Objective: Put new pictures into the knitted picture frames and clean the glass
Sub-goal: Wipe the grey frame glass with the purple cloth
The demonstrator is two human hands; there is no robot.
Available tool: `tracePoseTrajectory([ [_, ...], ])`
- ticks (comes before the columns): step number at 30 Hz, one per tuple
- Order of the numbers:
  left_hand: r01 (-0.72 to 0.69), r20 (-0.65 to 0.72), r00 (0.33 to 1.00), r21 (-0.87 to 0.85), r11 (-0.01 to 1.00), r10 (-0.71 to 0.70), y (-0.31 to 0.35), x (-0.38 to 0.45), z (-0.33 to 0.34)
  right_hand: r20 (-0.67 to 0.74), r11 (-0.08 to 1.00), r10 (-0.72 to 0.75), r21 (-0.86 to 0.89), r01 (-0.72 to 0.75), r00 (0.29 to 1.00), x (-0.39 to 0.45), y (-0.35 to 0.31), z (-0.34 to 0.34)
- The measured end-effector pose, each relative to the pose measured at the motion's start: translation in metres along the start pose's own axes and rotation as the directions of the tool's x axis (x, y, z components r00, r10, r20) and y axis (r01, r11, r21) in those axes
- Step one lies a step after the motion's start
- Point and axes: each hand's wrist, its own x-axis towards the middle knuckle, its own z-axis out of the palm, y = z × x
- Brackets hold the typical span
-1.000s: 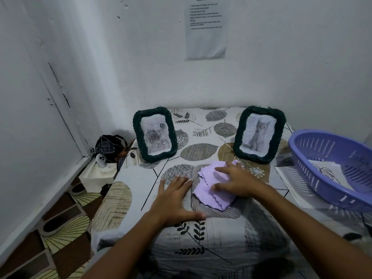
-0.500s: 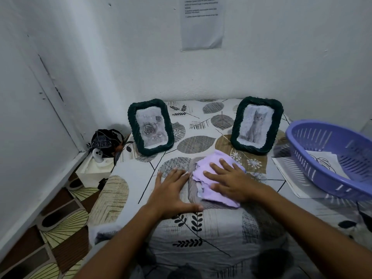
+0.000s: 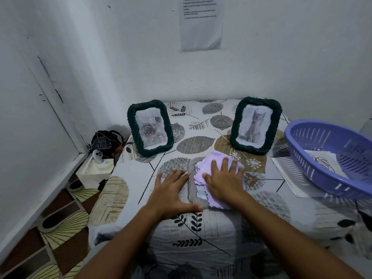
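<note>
Two bare forearms come in from the bottom edge of the head view, with no sleeve, cuff or glove on either. The left hand (image 3: 173, 193) and the right hand (image 3: 225, 181) carry no ring, and neither wrist shows a watch, band or bracelet. The nails on the fingers (image 3: 225, 162) are short and unpainted.
</note>
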Motion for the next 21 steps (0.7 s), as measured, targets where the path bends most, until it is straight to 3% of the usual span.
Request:
tracePoseTrajectory([
  [3,-0.007,0.001,1.0,-0.004,1.0,0.007,0.0,0.0,0.0,-0.004,0.997,-0.072,-0.038,0.072,0.997,0.0,0.006,0.003],
  [10,-0.009,-0.006,1.0,-0.012,1.0,0.009,-0.001,0.0,-0.001,0.157,0.923,-0.352,-0.105,0.37,0.923,0.005,0.044,-0.022],
  [13,-0.009,-0.004,1.0,0.001,1.0,0.009,0.0,0.0,0.0,0.114,0.929,-0.313,-0.169,0.329,0.943,0.006,0.037,-0.027],
  [18,-0.014,0.021,1.0,0.018,1.0,0.014,-0.001,0.002,0.001,0.084,0.98,-0.179,-0.075,0.186,0.98,0.0,0.01,-0.009],
  [21,-0.017,0.056,0.998,-0.012,1.0,0.018,-0.001,0.003,0.0,0.079,0.951,-0.276,-0.123,0.284,0.958,0.003,0.012,-0.004],
])
